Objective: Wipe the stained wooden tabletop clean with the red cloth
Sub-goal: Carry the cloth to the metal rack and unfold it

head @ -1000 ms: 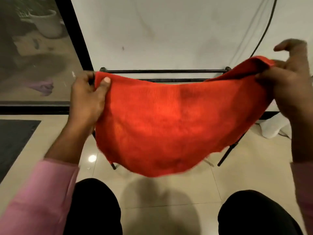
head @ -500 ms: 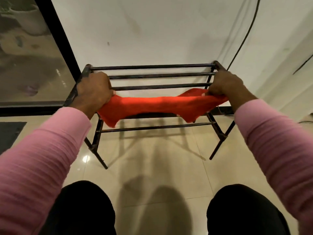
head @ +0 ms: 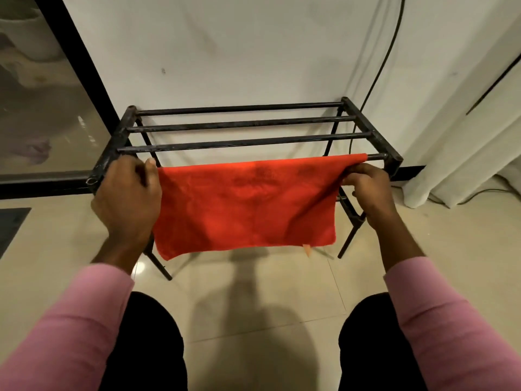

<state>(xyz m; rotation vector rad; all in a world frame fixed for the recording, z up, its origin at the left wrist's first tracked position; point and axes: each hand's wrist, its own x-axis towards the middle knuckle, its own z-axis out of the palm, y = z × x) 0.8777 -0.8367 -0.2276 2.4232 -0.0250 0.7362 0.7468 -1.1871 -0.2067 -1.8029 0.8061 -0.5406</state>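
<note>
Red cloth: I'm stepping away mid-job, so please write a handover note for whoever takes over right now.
Left hand grips the red cloth at its upper left corner. Right hand pinches its upper right edge.
The cloth hangs spread over the front bar of the black metal rack.
Done: cloth draped on the rack.
Left: the wooden tabletop is not in view, so whether it is wiped cannot be told.

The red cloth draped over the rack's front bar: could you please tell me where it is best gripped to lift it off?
Pinch the red cloth at its two top corners, by the front bar, coming from above on the near side. It hangs flat and wide from that bar, so corner grips should keep it spread. The left hand and right hand hold there now.
</note>
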